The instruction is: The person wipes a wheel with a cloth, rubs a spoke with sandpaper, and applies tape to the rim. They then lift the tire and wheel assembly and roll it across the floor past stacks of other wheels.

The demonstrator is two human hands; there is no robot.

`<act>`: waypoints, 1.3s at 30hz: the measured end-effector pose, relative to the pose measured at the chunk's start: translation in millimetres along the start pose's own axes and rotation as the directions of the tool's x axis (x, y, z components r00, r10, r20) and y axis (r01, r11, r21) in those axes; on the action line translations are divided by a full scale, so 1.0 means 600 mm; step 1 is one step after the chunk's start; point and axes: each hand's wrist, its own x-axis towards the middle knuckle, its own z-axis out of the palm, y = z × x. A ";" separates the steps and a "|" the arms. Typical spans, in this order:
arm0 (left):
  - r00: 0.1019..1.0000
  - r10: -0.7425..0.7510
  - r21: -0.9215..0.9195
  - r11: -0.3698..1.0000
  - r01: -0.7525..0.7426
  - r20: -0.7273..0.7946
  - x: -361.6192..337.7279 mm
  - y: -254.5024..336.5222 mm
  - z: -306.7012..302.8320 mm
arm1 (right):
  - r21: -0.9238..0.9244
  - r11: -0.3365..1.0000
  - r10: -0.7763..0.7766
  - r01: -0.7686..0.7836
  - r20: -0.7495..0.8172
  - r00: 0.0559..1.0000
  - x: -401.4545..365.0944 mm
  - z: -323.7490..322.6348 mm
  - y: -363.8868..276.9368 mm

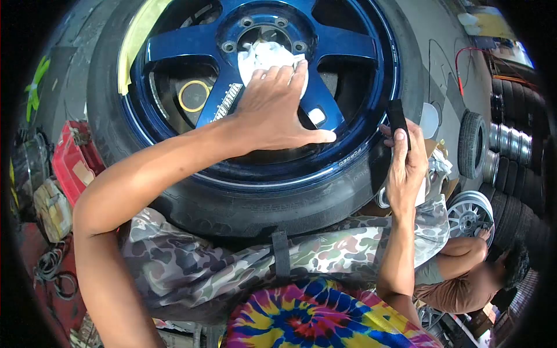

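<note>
A dark blue five-spoke alloy wheel (342,43) in its black rubber tyre (255,203) fills the upper middle of the frame. It lies across the person's lap on camouflage-patterned trousers (191,261), above the hem of a bright tie-dye shirt (313,316).

The left hand (272,113) reaches in from the lower left and lies flat over the hub. Its fingers (284,75) are close together and pressed down on a white crumpled cloth (264,55) that covers the centre bore. The thumb is stretched out to the right along the inner lip of the rim.

The right hand (406,174) comes up at the right of the frame, beside the outer edge of the wheel. Its fingers are clamped on a small black oblong block (397,116), held upright with its top end against the tyre wall just outside the blue rim.

A roll of yellow tape (194,95) shows through the gap between two spokes at the left of the hub, and a strip of pale yellow masking tape (136,40) runs along the rim at the upper left. A red plastic box (72,156) sits on the floor at the left edge.

At the lower right another person (458,278) crouches with a hand on a silver spoked wheel (469,216). Stacked dark tyres (510,145) stand behind at the right edge.
</note>
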 end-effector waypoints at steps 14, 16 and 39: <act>0.989 0.043 0.103 0.994 -0.029 -0.140 0.018 -0.067 0.011 | 0.035 0.996 -0.074 0.076 -0.070 0.995 0.004 0.012 0.012; 0.997 0.009 0.080 0.997 -0.002 -0.083 0.023 -0.085 0.006 | 0.063 0.995 -0.073 0.078 -0.066 0.995 0.003 0.018 0.011; 0.933 -0.182 -0.068 0.975 0.213 0.310 0.050 -0.061 -0.030 | -0.111 0.991 -0.076 0.070 -0.049 0.996 0.012 0.045 -0.004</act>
